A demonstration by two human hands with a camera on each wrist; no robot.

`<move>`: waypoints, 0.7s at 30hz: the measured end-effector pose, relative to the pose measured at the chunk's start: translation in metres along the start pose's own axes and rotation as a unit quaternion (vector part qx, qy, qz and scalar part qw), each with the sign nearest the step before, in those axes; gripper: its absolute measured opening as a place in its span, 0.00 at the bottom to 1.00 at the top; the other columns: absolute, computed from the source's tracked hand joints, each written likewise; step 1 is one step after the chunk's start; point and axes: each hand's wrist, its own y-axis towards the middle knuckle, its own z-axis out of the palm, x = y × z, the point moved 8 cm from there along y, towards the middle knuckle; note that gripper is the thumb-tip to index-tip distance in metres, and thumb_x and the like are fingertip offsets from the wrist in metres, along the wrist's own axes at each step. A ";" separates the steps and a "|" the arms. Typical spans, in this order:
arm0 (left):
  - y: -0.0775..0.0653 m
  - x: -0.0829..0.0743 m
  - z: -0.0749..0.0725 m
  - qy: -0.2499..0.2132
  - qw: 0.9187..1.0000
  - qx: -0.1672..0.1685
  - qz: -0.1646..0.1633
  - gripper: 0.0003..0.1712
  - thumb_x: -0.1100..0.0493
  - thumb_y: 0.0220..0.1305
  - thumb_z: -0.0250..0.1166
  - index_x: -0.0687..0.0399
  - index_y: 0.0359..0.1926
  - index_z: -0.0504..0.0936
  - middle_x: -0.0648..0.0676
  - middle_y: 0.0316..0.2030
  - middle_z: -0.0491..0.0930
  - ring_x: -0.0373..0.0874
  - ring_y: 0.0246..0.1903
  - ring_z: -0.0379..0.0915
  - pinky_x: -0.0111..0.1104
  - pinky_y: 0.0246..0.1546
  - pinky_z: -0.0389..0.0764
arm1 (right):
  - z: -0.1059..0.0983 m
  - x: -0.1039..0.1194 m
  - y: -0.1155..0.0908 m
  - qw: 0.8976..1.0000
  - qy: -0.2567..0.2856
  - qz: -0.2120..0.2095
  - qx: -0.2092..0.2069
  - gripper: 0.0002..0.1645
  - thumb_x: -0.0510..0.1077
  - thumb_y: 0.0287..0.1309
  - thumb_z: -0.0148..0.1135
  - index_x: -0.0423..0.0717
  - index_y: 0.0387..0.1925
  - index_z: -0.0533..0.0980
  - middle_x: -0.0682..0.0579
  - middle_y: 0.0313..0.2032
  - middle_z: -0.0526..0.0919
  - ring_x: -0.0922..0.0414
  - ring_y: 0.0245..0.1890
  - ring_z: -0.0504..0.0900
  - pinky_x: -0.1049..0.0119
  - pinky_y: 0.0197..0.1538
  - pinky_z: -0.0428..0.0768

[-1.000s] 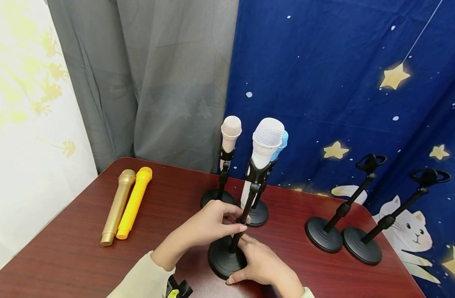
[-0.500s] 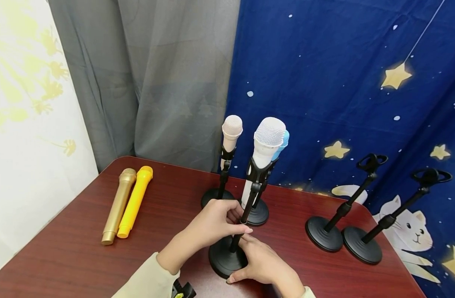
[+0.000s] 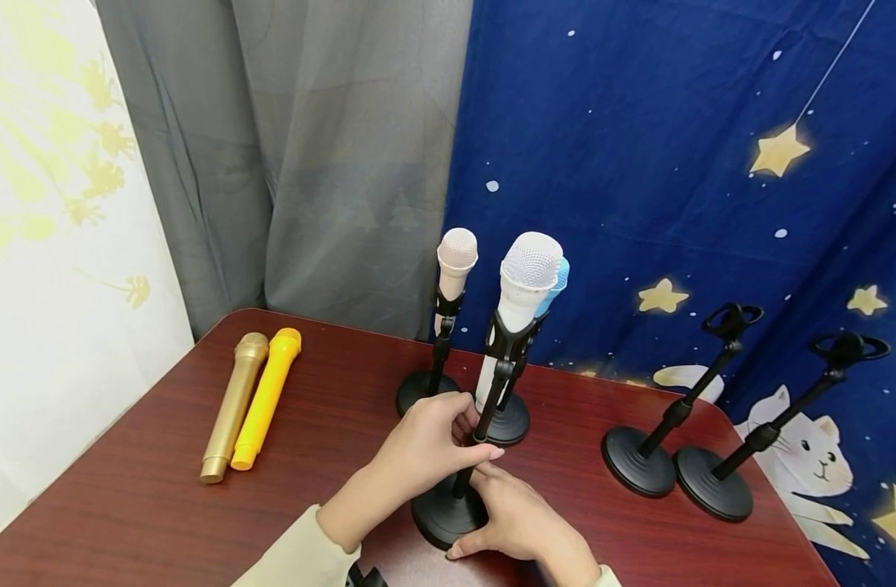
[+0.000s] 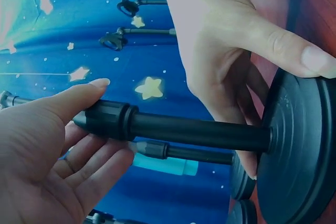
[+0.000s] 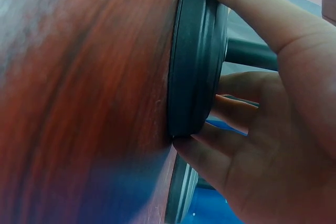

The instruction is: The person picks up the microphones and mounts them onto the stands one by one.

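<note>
Standing upright on the table (image 3: 330,408), base (image 3: 448,514) flat on the wood: a black stand (image 3: 486,419), with a white microphone (image 3: 523,285) held in its clip. Curled round the collar (image 4: 107,120) part-way up, the left hand (image 3: 429,440); gripping the rim of the base between thumb and fingers, the right hand (image 3: 517,518). Most likely to go wrong at the collar: with a twist there, could loosen the joint and let the upper pole sink or swing round. Could also tip everything, probably top-heavy, by pushing sideways up high without enough hold on the base. Worth fearing, too, a knock against the stand just behind, bearing a blue microphone (image 3: 561,279); hard to judge that gap from the head view because of the overlap. Might send that one toward the starry curtain (image 3: 602,204), or nudge the pale microphone (image 3: 456,257) on its own stand to the left. With a hard jolt, could shake the white microphone loose. Could even pinch a fingertip under the rim, with one reaching down to the tabletop.
</note>
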 end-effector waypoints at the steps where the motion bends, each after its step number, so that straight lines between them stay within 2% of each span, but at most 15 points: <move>1: 0.000 -0.001 0.000 0.003 1.000 0.000 0.001 0.16 0.47 0.51 0.80 0.42 0.30 0.79 0.38 0.25 0.78 0.29 0.27 0.74 0.24 0.30 0.77 | 0.000 0.000 0.000 1.000 -0.001 0.000 -0.001 0.55 0.69 0.36 0.81 0.53 0.66 0.73 0.53 0.66 0.75 0.54 0.61 0.79 0.55 0.59 0.80; 6: -0.001 -0.002 0.000 0.001 1.000 0.005 -0.005 0.16 0.42 0.51 0.79 0.40 0.33 0.82 0.35 0.23 0.77 0.33 0.27 0.72 0.26 0.27 0.74 | 0.000 0.000 -0.001 1.000 -0.006 0.002 -0.001 0.54 0.68 0.35 0.81 0.52 0.65 0.74 0.54 0.65 0.77 0.55 0.61 0.79 0.56 0.59 0.79; 9: -0.003 -0.003 0.000 0.016 1.000 -0.006 -0.010 0.19 0.41 0.48 0.80 0.40 0.35 0.83 0.35 0.24 0.77 0.33 0.28 0.71 0.26 0.27 0.73 | 0.000 0.001 -0.001 1.000 -0.009 0.002 0.000 0.53 0.69 0.35 0.81 0.52 0.63 0.74 0.54 0.63 0.78 0.55 0.60 0.79 0.56 0.59 0.79; 15: -0.011 -0.001 0.005 0.073 0.994 -0.072 -0.025 0.23 0.40 0.44 0.82 0.38 0.37 0.82 0.38 0.26 0.74 0.30 0.27 0.67 0.24 0.26 0.69 | -0.002 0.002 -0.002 1.000 -0.005 -0.008 -0.014 0.54 0.67 0.34 0.82 0.54 0.64 0.73 0.55 0.61 0.80 0.57 0.58 0.80 0.58 0.59 0.79; 21: -0.016 0.001 0.007 0.048 0.990 -0.129 -0.039 0.23 0.44 0.44 0.83 0.40 0.37 0.79 0.38 0.31 0.77 0.30 0.29 0.73 0.23 0.31 0.75 | -0.001 0.001 -0.002 1.000 -0.007 -0.004 -0.016 0.57 0.66 0.35 0.82 0.55 0.68 0.71 0.54 0.65 0.77 0.56 0.64 0.78 0.56 0.62 0.78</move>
